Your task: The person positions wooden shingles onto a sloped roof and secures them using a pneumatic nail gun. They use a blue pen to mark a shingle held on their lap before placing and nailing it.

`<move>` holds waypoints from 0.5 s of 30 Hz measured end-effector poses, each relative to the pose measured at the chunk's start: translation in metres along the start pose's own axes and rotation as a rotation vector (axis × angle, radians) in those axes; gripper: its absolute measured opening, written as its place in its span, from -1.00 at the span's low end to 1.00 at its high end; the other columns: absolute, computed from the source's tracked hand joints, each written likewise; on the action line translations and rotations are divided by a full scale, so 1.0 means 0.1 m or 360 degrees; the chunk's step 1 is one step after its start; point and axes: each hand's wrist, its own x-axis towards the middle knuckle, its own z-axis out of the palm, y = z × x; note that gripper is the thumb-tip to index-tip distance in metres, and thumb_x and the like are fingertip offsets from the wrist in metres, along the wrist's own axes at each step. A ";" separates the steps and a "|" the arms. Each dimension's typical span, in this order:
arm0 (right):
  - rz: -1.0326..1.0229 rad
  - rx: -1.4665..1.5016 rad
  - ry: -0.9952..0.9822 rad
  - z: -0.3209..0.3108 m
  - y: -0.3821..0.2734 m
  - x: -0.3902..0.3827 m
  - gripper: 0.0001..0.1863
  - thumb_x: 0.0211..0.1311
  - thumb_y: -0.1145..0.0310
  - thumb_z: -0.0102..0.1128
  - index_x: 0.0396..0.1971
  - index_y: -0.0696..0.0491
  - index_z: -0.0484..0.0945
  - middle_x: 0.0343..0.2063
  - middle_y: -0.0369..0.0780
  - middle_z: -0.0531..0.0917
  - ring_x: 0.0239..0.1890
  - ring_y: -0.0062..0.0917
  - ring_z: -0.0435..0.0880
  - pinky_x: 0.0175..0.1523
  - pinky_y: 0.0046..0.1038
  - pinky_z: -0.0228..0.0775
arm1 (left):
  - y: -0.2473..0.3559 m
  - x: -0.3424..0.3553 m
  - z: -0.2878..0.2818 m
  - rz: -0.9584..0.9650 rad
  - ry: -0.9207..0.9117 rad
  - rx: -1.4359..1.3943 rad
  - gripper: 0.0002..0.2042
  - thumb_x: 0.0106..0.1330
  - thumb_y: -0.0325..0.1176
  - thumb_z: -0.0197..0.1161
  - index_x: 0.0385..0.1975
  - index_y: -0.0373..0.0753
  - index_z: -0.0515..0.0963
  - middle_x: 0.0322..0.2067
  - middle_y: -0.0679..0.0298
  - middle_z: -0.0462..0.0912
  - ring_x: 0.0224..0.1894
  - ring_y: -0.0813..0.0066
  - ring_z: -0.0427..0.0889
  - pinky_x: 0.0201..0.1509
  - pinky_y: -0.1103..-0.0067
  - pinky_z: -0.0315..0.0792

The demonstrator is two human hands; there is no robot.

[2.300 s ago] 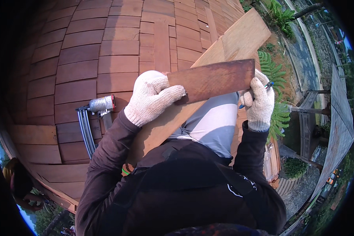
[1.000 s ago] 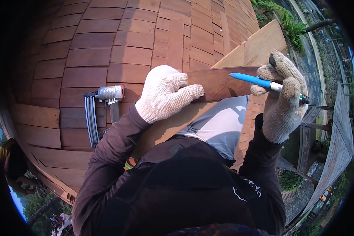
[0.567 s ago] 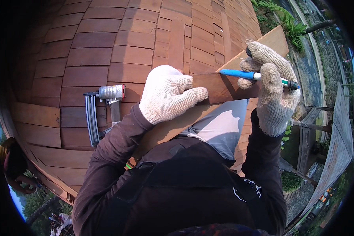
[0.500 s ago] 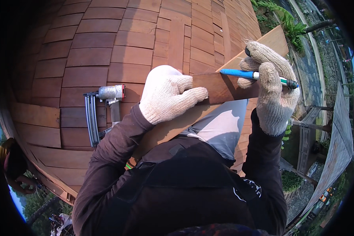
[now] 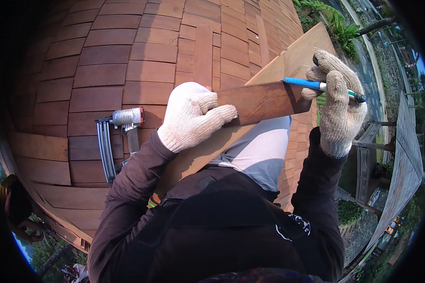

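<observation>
My left hand [image 5: 191,115], in a knitted off-white glove, grips the left end of a dark reddish-brown wooden shingle [image 5: 264,104]. That shingle lies across a longer, paler board [image 5: 293,54], which slants from my lap to the upper right. A blue and white pen [image 5: 311,85] is pinched in my gloved right hand [image 5: 340,101]. Its blue end is at the shingle's upper edge, near the right end; I cannot tell whether it touches. The back end of the pen sticks out past the fingers on the right.
Overlapping wooden shingles [image 5: 104,75] cover the sloping roof. A nail gun [image 5: 120,137] with a silver-wrapped body lies left of my left forearm. At the far left is another person [image 5: 19,207]. Beyond the roof's right edge are ferns [image 5: 333,30], a paved path and a lower grey roof [image 5: 396,174].
My right hand has shifted right with the pen, whose blue end moved along the shingle's upper edge toward its right end. My left hand still holds the shingle.
</observation>
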 end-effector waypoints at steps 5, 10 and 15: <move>0.0015 -0.0044 0.0053 -0.11 0.01 0.03 -0.65 0.53 0.32 0.18 0.08 0.30 0.64 0.02 -0.01 0.73 -0.13 -0.43 0.77 -0.27 -0.49 0.70 | 0.07 0.01 0.04 -0.0060 0.0031 -0.0186 -0.71 0.31 -0.14 0.34 -0.50 -0.25 0.72 -0.68 0.09 0.51 -0.63 0.21 0.52 -0.45 0.40 0.40; -0.0075 -0.0073 0.0105 -0.25 0.07 0.08 -0.63 0.52 0.30 0.23 0.14 0.25 0.62 -0.03 -0.08 0.75 -0.13 -0.46 0.79 -0.22 -0.50 0.72 | 0.01 0.01 0.03 0.0004 0.0019 -0.0099 -0.76 0.29 -0.18 0.35 -0.48 -0.22 0.72 -0.63 0.09 0.55 -0.55 0.17 0.54 -0.37 0.37 0.39; -0.0142 -0.0192 0.0212 -0.39 0.16 0.16 -0.65 0.56 0.30 0.15 0.09 0.27 0.64 -0.01 -0.07 0.74 -0.12 -0.45 0.77 -0.25 -0.52 0.69 | 0.01 0.01 0.02 0.0023 0.0030 -0.0159 -0.79 0.30 -0.21 0.35 -0.45 -0.22 0.72 -0.62 0.09 0.54 -0.53 0.15 0.52 -0.34 0.35 0.39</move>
